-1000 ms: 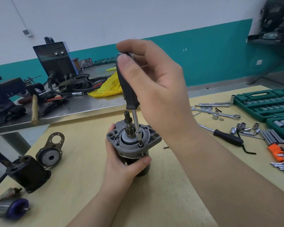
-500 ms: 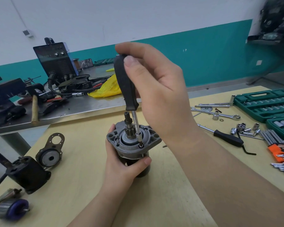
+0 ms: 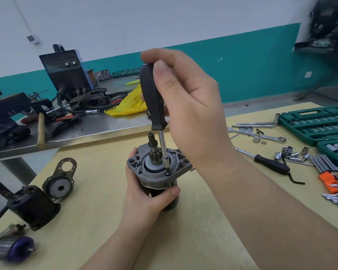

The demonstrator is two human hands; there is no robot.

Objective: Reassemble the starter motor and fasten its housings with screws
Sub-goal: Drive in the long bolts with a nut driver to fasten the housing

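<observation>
Looking down from my head camera, I have the starter motor (image 3: 156, 172), a grey cast-metal housing on a dark cylindrical body, standing upright on the pale wooden tabletop (image 3: 183, 230), near its middle. My left hand (image 3: 144, 195) is wrapped around the motor's body from the left, thumb curled across the front just under the flange. A dark splined shaft (image 3: 152, 145) sticks straight up out of the housing's centre.

My right hand (image 3: 187, 110) grips the black-handled driver with a slim chrome shank (image 3: 153, 98), thumb lying along the handle and fingers curled behind it. The tool leans slightly, its tip seated on a small dark screw (image 3: 167, 173) in the near edge of the flange, just right of the shaft.

To my left on the table lie a black motor casing (image 3: 33, 207), a round metal end plate with a brown gasket-like bracket (image 3: 61, 184) just beside it, and a blurred armature with a purple end (image 3: 14, 248) at the near corner. To my right are a second black-handled driver (image 3: 269, 164), loose chrome sockets (image 3: 289, 153), a combination wrench (image 3: 261, 135), an orange holder of hex keys (image 3: 334, 178) and an open green socket case (image 3: 316, 123). Behind, a steel bench (image 3: 105, 127) carries a dark welding unit (image 3: 66, 73), a yellow plastic bag (image 3: 129, 106) and a wooden-handled hammer (image 3: 41, 129).
</observation>
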